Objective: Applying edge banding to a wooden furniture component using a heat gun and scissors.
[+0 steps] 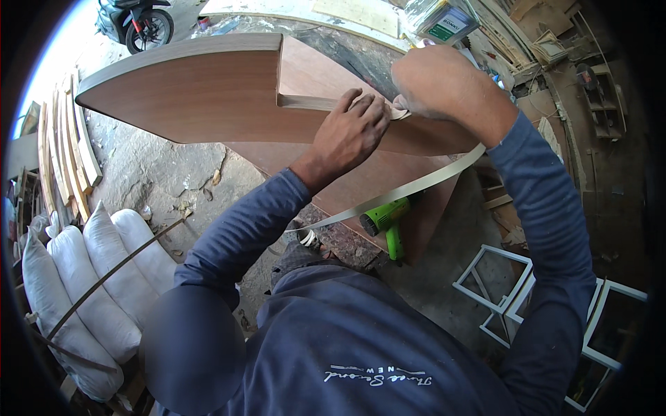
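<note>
A curved brown wooden panel [208, 97] stands before me, with a stepped notch cut into its upper edge. My left hand [350, 132] has its fingers bent over the notch's edge, gripping the panel there; its thumb is hidden. Just to the right, my right hand [437, 83] is closed, its fingertips near a pale end of edge-banding strip at the panel's edge. From beneath my right wrist, the long edge-banding strip [409, 187] hangs in an arc toward my left forearm. Below it, a green heat gun [390, 223] lies on a flat brown board [427, 239].
A clear container [444, 24] with a green label sits beyond my right hand. White sacks [104, 284] and wooden strips [66, 149] are at the left. White frames [496, 277] lie at the lower right. A motorbike [135, 24] stands at the far left.
</note>
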